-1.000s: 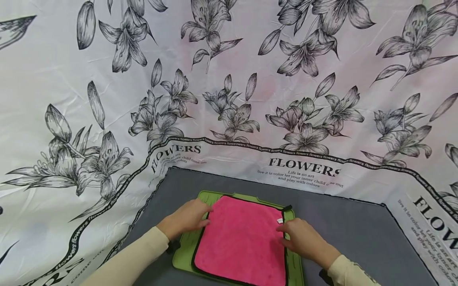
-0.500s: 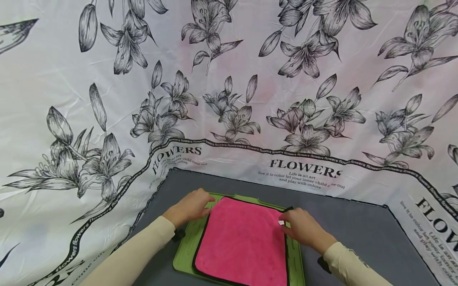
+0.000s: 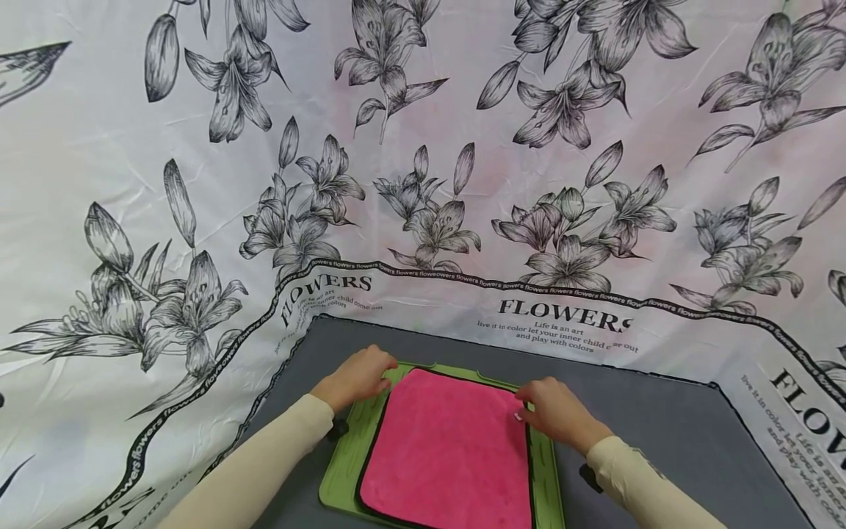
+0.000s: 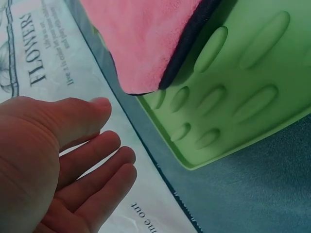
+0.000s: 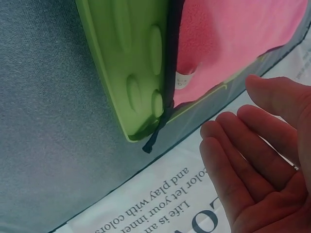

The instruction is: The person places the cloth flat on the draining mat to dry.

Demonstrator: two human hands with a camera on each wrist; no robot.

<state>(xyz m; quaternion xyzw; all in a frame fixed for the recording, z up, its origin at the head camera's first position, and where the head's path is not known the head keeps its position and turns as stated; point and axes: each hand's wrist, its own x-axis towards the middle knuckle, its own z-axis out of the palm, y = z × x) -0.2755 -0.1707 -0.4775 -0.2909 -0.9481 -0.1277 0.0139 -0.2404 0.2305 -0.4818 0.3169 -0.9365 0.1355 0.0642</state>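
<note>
A pink cloth with black edging lies flat over a green board. My left hand hovers by the board's far left corner; in the left wrist view its fingers are loosely bent with nothing between them, apart from the cloth's corner. Near the far right corner, my right hand overlaps the cloth's edge in the head view. The right wrist view has that palm facing the cloth, fingers relaxed and holding nothing. Beside it are a white tag and a black hanging loop.
The board rests on a grey surface. A white sheet printed with black lilies and "FLOWERS" lettering rises behind and along both sides. Raised oval bumps mark the green board.
Both hands have slid away from me along the cloth's sides, up to its far corners. The cloth and the board look the same, apart from a slight shift of the view.
</note>
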